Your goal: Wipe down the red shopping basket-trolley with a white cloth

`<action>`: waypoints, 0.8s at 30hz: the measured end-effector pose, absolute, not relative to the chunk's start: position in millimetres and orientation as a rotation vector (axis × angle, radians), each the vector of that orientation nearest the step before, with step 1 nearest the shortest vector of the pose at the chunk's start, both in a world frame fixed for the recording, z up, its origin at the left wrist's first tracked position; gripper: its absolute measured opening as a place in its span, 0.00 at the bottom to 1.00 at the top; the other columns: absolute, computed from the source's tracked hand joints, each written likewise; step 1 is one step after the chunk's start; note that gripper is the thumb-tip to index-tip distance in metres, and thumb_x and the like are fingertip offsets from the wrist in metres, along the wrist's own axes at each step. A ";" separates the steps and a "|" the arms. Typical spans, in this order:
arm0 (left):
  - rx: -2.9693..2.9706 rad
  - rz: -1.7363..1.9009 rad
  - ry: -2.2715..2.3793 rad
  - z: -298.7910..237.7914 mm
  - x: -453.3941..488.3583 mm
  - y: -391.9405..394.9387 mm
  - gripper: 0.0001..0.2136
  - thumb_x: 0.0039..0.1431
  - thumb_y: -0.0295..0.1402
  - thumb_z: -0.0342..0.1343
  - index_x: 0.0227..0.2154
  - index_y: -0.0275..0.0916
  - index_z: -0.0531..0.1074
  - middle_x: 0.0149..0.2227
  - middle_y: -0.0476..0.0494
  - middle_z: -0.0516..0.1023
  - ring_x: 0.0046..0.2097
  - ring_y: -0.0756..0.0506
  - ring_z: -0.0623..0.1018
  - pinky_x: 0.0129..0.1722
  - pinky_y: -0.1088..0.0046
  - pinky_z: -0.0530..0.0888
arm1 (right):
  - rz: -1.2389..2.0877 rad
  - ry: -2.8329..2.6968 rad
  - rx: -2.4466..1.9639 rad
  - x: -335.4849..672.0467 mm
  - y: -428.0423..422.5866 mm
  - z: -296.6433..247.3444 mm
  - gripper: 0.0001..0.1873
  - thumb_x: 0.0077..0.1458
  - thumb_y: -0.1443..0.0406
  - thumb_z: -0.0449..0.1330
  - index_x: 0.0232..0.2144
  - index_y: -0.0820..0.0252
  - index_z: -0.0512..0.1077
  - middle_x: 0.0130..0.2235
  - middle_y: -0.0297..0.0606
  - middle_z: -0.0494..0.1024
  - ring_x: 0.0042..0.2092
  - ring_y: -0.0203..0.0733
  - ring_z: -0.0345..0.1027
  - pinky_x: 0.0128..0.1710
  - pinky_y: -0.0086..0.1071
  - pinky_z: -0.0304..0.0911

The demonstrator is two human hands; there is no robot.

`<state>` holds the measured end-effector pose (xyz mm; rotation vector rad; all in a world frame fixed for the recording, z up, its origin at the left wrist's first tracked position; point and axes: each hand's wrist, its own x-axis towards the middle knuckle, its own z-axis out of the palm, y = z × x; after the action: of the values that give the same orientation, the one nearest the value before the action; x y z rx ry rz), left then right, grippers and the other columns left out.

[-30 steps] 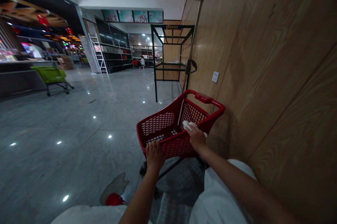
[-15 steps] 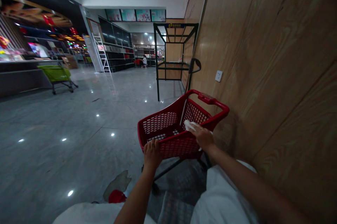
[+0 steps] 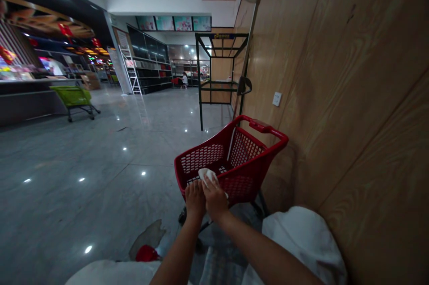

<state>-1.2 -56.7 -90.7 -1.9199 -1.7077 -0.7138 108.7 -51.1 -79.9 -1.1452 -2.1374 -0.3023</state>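
Observation:
In front of me stands a red plastic shopping cart (image 3: 239, 189) with perforated sides and nothing visible in its basket. My left hand (image 3: 195, 199) is closed over the near rim, toward the cart's front corner. Right beside it, my right hand (image 3: 214, 195) presses a white cloth (image 3: 207, 174) against the same rim, its fingers wrapped over the cloth. The two hands are almost touching. Part of the cloth is hidden under my right palm.
Wood panelling (image 3: 335, 119) rises close on my right. Behind the cart is a dark metal rack (image 3: 201, 84). A green cart (image 3: 73, 97) stands at the left. A red object (image 3: 146, 253) lies on the floor near my leg. A person (image 3: 184, 80) crouches far back.
My right hand has slid the cloth along the near rim, from the handle end leftward to beside my left hand. The left hand keeps its grip on the rim.

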 end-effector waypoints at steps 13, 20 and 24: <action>-1.943 -0.691 -1.733 -92.5 -7.8 -54.2 0.20 0.48 0.30 0.54 0.47 0.32 0.68 0.47 0.32 0.71 0.45 0.38 0.69 0.49 0.59 0.63 | -0.581 -2.159 -1.570 316.5 -5.5 0.1 0.33 0.51 0.81 0.49 0.55 0.53 0.69 0.60 0.38 0.67 0.62 0.45 0.56 0.55 0.40 0.63; -1.889 -0.698 -1.798 -91.2 13.6 -54.1 0.21 0.49 0.32 0.54 0.47 0.30 0.68 0.46 0.30 0.71 0.45 0.36 0.68 0.49 0.56 0.63 | -0.396 -2.172 -1.300 189.4 -30.6 -46.7 0.30 0.52 0.80 0.50 0.56 0.60 0.68 0.60 0.41 0.67 0.64 0.48 0.51 0.64 0.44 0.51; -1.883 -0.705 -1.723 -97.4 4.3 -53.8 0.19 0.53 0.28 0.50 0.49 0.31 0.68 0.47 0.31 0.72 0.47 0.38 0.69 0.50 0.58 0.62 | -0.290 -2.187 -1.202 106.7 -55.1 -71.1 0.28 0.57 0.75 0.51 0.60 0.59 0.63 0.60 0.39 0.67 0.62 0.51 0.56 0.60 0.46 0.57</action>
<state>4.3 -53.8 -97.4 -1.8832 -1.7230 -0.7048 106.7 -55.1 -71.1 -1.2016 -2.1865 -0.2899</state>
